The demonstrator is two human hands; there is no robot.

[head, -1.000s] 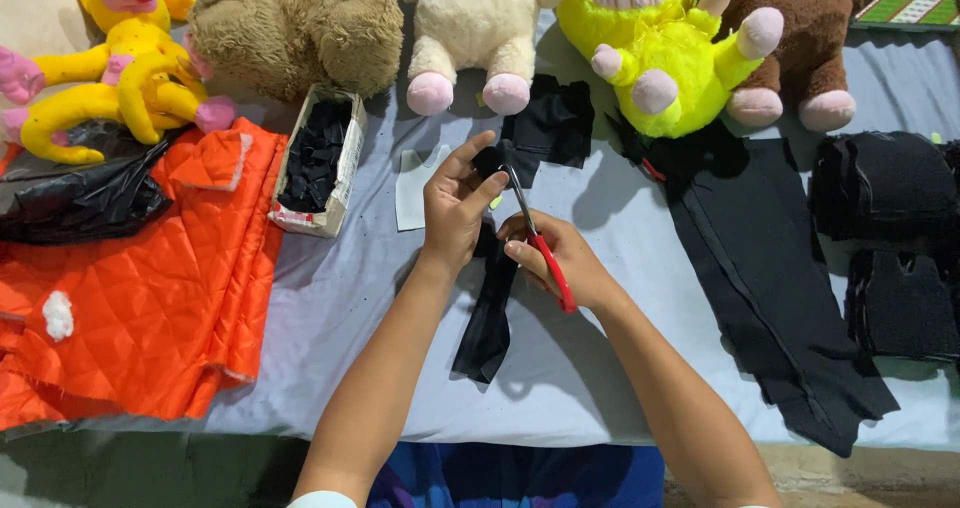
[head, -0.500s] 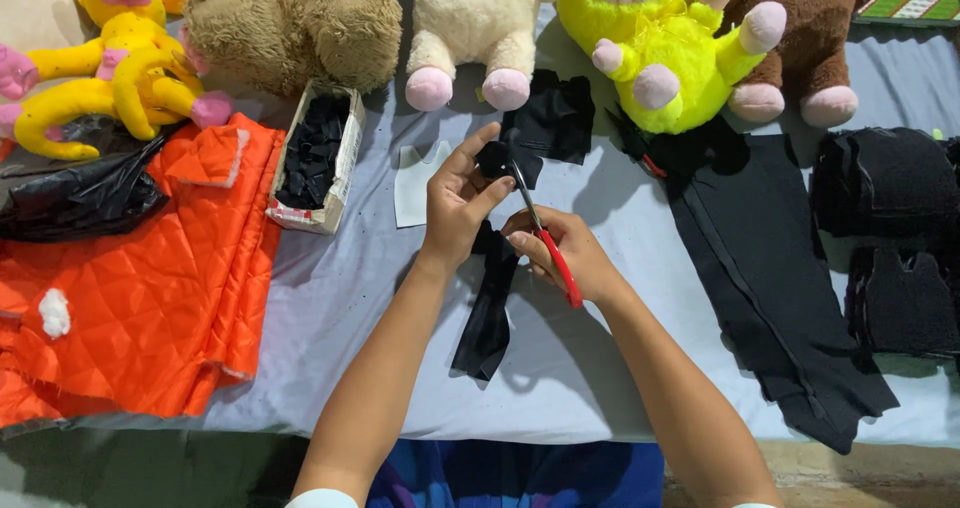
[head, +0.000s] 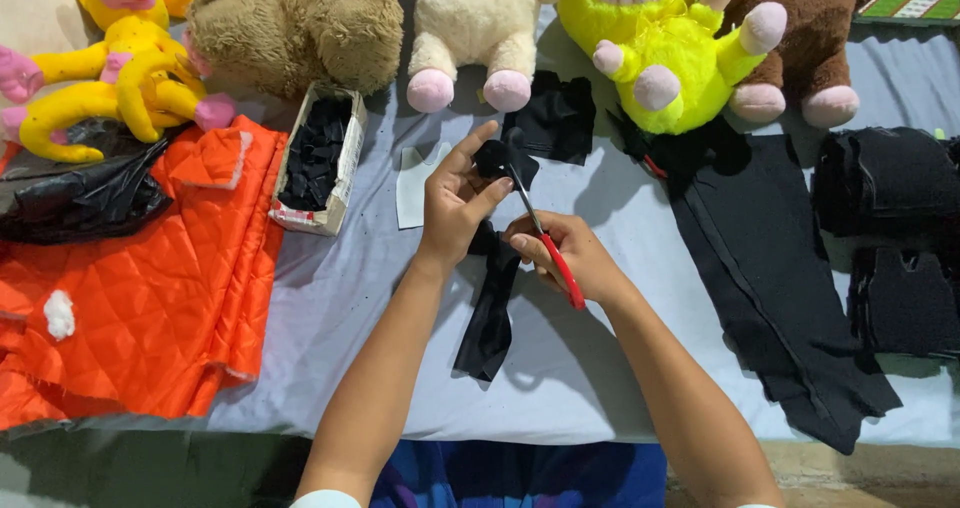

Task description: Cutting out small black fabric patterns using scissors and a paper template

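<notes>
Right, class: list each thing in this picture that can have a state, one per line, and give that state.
Left hand: holding up a small black fabric piece.
Right hand: gripping red-handled scissors, blades at the piece.
Black fabric strip: hanging limp from the hands onto the grey table cover.
Cardboard box: open, filled with black pieces.
Orange quilted fabric: crumpled, partly folded.
Black cloth length: laid flat.
Black plastic bag: crumpled.

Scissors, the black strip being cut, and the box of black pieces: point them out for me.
scissors [head: 562,268]: head view, on the red handle below the right hand.
black strip [head: 488,318]: head view, on its hanging middle.
box [head: 345,168]: head view, on its right wall.
</notes>
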